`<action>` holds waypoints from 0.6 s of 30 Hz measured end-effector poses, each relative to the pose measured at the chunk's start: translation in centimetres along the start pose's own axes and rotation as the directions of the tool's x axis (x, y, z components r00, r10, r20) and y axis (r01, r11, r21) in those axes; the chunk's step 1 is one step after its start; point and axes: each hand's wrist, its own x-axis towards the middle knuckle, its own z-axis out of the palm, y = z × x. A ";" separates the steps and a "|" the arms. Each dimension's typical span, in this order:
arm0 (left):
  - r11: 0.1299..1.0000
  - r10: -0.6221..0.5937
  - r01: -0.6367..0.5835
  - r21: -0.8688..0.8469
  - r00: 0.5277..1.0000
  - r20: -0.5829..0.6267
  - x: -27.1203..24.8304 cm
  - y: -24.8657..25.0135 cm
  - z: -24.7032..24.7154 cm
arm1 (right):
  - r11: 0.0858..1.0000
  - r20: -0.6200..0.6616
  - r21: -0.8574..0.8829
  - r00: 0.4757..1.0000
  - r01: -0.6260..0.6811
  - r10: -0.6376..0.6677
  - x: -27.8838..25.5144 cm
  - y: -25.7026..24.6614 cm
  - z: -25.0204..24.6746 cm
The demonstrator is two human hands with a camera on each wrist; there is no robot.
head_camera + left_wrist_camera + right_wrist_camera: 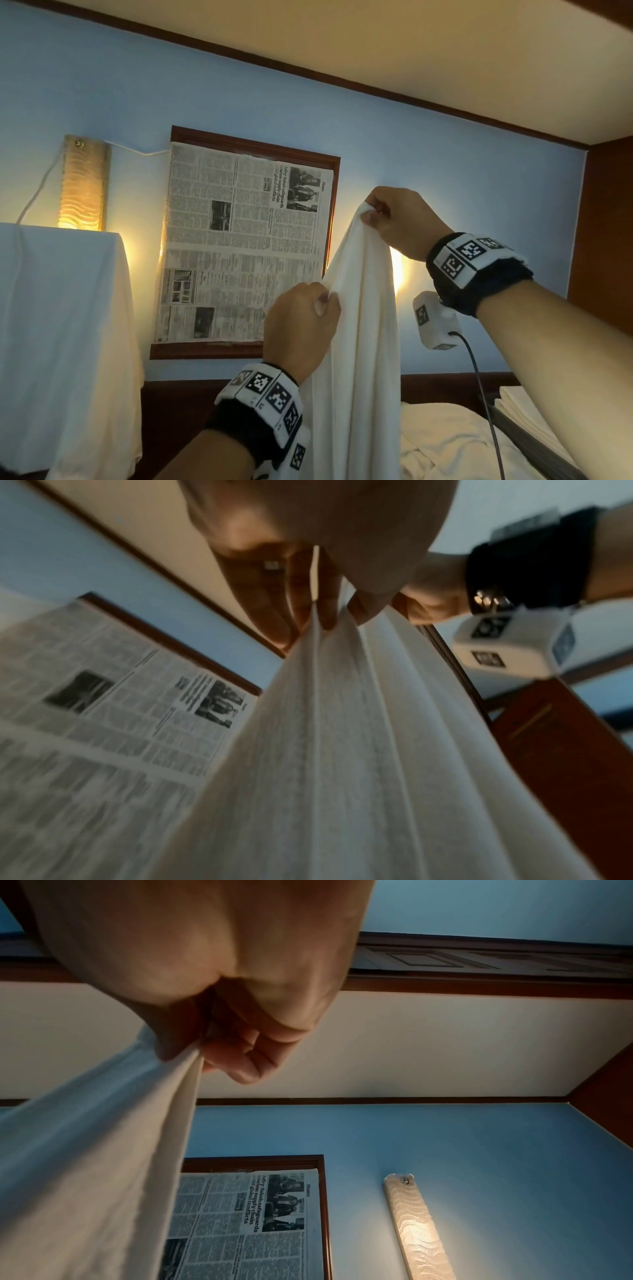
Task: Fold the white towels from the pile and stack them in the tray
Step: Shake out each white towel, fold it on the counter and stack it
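Note:
A white towel [359,342] hangs in the air in front of me, held up high. My right hand [371,212] pinches its top corner, seen close in the right wrist view [192,1053]. My left hand [325,298] pinches the towel's edge lower down and to the left, and its fingers [308,610] clamp the gathered cloth [342,750]. The pile of crumpled white towels [445,442] lies below at the bottom right. Folded white towels [520,407] sit stacked at the right edge, with a dark tray rim [534,442] beside them.
A framed window covered with newspaper [239,246] is on the blue wall ahead. A lit wall lamp [84,181] glows at left above a white-draped piece of furniture [61,325]. A dark wooden panel [609,222] closes the right side. A black cable [486,394] hangs from my right wrist camera.

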 end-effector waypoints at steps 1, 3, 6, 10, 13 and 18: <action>0.999 -0.013 0.013 -0.046 1.000 -0.006 0.0 -0.2 0.1 | 1.000 0.000 -0.003 1.000 -0.004 0.004 -0.2 0.2 -0.1; 0.993 -0.057 0.057 -0.105 0.998 0.004 -0.1 -0.5 0.2 | 1.000 -0.007 -0.007 1.000 -0.010 0.010 -0.5 0.5 -0.4; 0.981 -0.099 0.099 -0.166 0.995 0.009 -0.6 -0.8 0.3 | 1.000 -0.032 0.018 0.999 -0.010 0.011 -0.8 0.7 -0.6; 0.974 -0.143 0.148 -0.173 0.989 0.042 -1.0 -1.3 0.1 | 0.996 -0.097 0.084 0.995 -0.012 0.020 -0.8 1.0 -0.9; 0.993 -0.117 0.121 -0.009 0.970 0.211 -2.2 -2.5 0.3 | 0.992 -0.139 0.122 0.990 -0.020 0.037 -0.8 1.5 -0.7; 0.975 -0.212 0.172 0.137 0.908 0.363 -5.6 -5.8 -0.4 | 0.985 -0.205 0.139 0.970 -0.106 0.133 -1.6 3.1 0.2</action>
